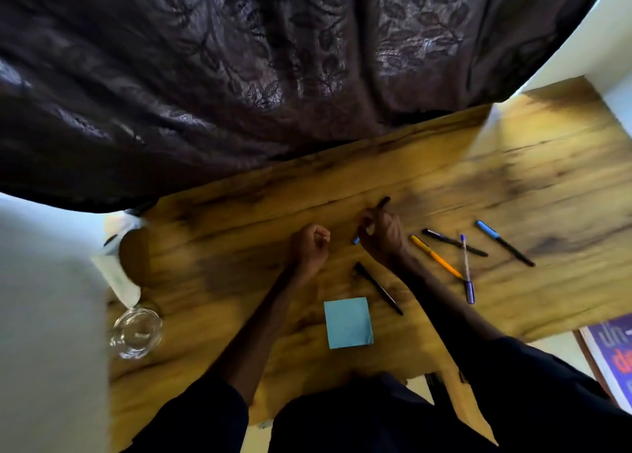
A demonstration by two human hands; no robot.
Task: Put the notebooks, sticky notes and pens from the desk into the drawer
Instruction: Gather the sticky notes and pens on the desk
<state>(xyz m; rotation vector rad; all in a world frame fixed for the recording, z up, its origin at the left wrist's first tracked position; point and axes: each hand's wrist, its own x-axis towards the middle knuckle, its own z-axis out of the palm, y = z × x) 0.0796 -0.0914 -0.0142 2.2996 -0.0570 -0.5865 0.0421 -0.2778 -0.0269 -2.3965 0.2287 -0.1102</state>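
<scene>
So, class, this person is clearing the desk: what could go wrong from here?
1. The purple pen lies across the orange pen and a black pen; lifting one may roll the others.
2. The right hand grips a pen; the near pen lies beside its forearm, which could sweep it away.
3. The jar stands near the desk's left edge; an elbow might knock it.

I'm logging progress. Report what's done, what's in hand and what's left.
Done: nothing visibly stowed; no drawer shows. In hand: right hand grips one pen; left hand is curled, empty. Left: five pens, blue sticky notes on the desk.
</scene>
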